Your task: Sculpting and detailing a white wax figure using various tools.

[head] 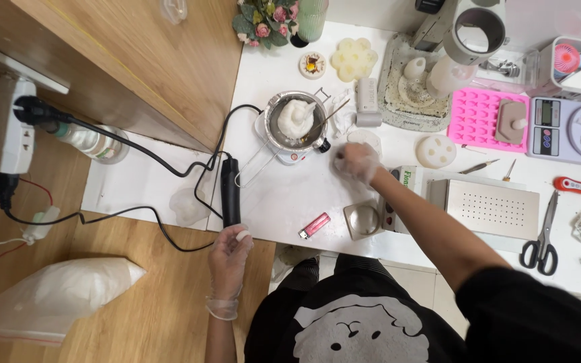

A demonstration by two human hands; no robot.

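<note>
Melting pot (295, 128) stands on the white worktop (284, 202), near its left edge, just right of the black cable (169, 165) that runs to the wall socket (15, 128). This position keeps the cable short and off the working area. A white, soft-looking lump fills most of the metal bowl and rises above the rim; judged by its shape, it is not yet liquid. A thin stirring rod (331, 115) leans against the right side of the rim, its handle pointing away from the body, so it can be taken without reaching over the pot.

Left hand (230, 259), in a clear glove, grips the lower end of a black stick-shaped tool (230, 191). Fingers are wrapped and pressed around the handle. The tool lies along the worktop edge, its tip pointing toward the pot, with the cable attached at the far end.

Right hand (356, 161), also gloved, hovers just right of the pot, fingers curled inward. Whether it pinches anything cannot be determined.

Nearby items: a pink lighter (315, 225) near the front edge, a small metal dish (363, 218) beside it, a pink silicone mould (475, 117), a digital scale (566, 131) and scissors (543, 235) to the right.
</note>
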